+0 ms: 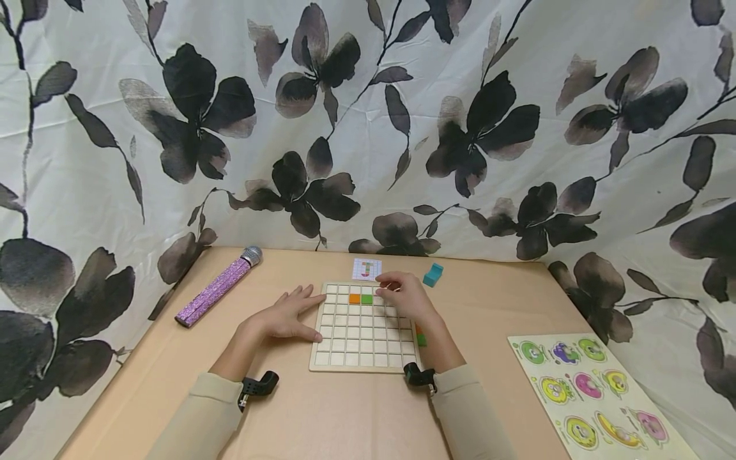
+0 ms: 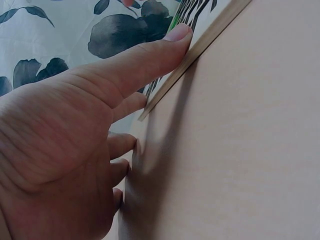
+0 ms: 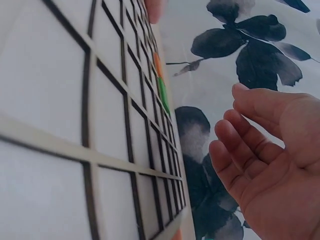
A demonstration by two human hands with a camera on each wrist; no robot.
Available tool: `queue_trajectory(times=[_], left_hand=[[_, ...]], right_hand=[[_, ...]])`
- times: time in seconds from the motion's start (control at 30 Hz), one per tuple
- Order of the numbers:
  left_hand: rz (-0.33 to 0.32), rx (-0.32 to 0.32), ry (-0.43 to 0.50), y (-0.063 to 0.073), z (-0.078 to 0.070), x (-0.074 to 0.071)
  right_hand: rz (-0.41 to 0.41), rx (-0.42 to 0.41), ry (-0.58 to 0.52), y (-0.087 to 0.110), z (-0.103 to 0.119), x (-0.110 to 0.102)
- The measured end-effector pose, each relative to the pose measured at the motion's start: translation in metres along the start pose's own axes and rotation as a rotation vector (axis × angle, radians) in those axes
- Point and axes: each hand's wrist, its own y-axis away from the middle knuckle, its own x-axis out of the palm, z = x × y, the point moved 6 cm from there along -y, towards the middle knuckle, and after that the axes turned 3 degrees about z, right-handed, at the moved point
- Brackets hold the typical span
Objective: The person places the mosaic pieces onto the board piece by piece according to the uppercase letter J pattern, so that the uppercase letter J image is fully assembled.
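A wooden grid board (image 1: 368, 352) of white squares lies in the middle of the table. An orange square tile (image 1: 354, 299) and a green square tile (image 1: 367, 299) sit side by side in a row near its far edge. My left hand (image 1: 287, 314) is spread at the board's left side, its thumb (image 2: 165, 55) resting on the edge. Over the far right part of the board hovers my right hand (image 1: 407, 297), just right of the green tile. Its fingers (image 3: 250, 142) are loosely bent, with nothing visible between them. Behind the board lies a small pattern card (image 1: 367, 269).
Teal blocks (image 1: 433, 275) lie beyond the right hand. Green and orange pieces (image 1: 421, 338) show beside the board's right edge, partly hidden by the forearm. A glittery purple microphone (image 1: 215, 291) lies at left, a fruit sticker sheet (image 1: 586, 383) at right. Floral cloth (image 1: 402, 140) hangs behind.
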Motion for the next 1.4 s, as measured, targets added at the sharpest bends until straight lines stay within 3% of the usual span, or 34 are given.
queue_trajectory(times=[0.53, 0.93, 1.4], left_hand=[[0.004, -0.004, 0.002, -0.001, 0.0, 0.0], [0.003, 0.013, -0.006, -0.001, 0.001, 0.001], [0.008, 0.002, 0.0, 0.0, -0.001, 0.0]], right_hand=[[-0.03, 0.0, 0.011, 0.011, -0.006, -0.03], [-0.032, 0.084, -0.081, 0.015, -0.021, -0.045], [-0.014, 0.164, -0.009, 0.022, -0.034, -0.057]])
